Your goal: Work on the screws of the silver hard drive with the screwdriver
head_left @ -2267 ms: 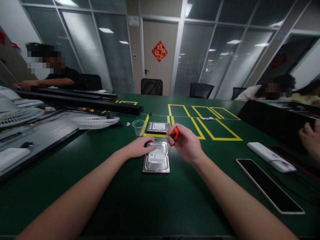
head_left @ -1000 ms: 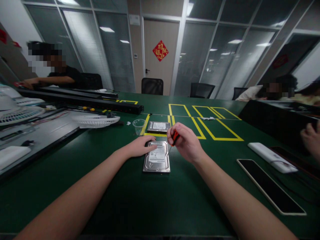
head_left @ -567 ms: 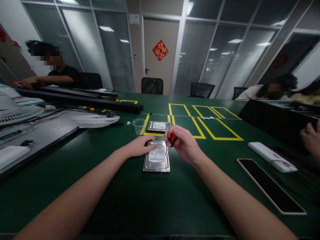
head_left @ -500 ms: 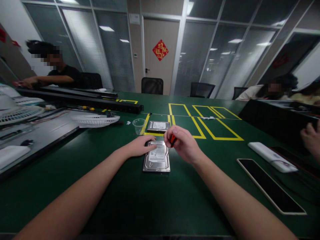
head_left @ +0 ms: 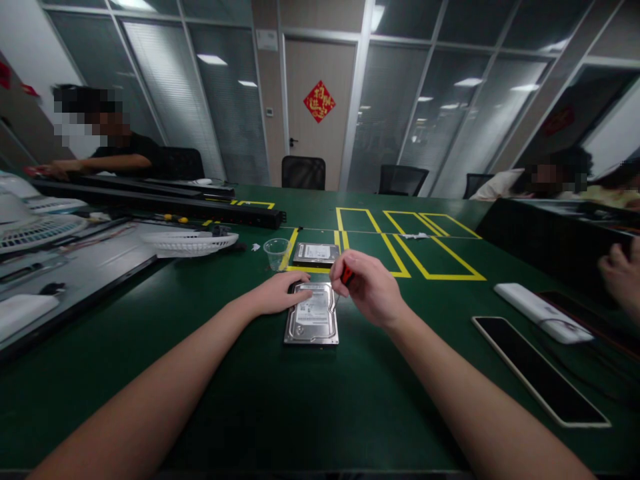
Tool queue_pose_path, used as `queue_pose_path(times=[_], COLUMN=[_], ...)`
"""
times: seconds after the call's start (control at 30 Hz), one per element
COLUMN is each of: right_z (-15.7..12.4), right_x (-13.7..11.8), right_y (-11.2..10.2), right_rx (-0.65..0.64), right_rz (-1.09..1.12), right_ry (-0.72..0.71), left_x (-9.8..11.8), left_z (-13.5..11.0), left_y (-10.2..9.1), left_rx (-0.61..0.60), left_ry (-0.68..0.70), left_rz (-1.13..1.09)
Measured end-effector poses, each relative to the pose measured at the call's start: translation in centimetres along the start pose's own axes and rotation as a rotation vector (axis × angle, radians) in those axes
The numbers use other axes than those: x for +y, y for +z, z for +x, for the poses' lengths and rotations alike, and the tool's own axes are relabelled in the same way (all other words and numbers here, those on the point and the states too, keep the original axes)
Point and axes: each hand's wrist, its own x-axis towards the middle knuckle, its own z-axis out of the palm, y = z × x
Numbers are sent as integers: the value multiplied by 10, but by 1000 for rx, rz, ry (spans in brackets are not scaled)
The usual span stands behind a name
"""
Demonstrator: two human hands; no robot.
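Note:
A silver hard drive [head_left: 315,320] with a white label lies flat on the green table before me. My left hand [head_left: 275,293] grips its far left corner, thumb across the label and fingers over the far edge. In my right hand [head_left: 370,283] is a screwdriver [head_left: 349,273] with a red and black handle, wrapped by the fingers. Its thin shaft slants down to the drive's right edge; whether the tip touches a screw I cannot tell. Just beyond lies a second hard drive [head_left: 316,253], inside a yellow tape outline.
A clear plastic cup [head_left: 277,255] stands left of the second drive. White fan parts [head_left: 190,243] and long black bars [head_left: 200,207] occupy the left. A phone [head_left: 540,373], a white power strip [head_left: 543,313] and a black case [head_left: 530,237] are at right. Other people sit around the table.
My right hand has turned slightly, and the screwdriver handle with it. The left hand and both drives stay in place; the view has shifted a little.

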Motion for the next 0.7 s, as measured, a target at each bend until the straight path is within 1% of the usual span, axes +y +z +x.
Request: queue_pose_path(times=[0.2,0.37,0.7], right_z=[2,4,2], right_x=[2,3,7], right_y=[-3,-4,-5], right_rx=[49,48,103], right_rz=[49,137,42], right_ry=[-30,-25,-44], left_x=[-2,-3,-1], left_z=[0,0,0], left_y=[0,1,1], left_rx=[0,-1,9], left_ry=[-28,-36,-31], left_rz=[15,22,11])
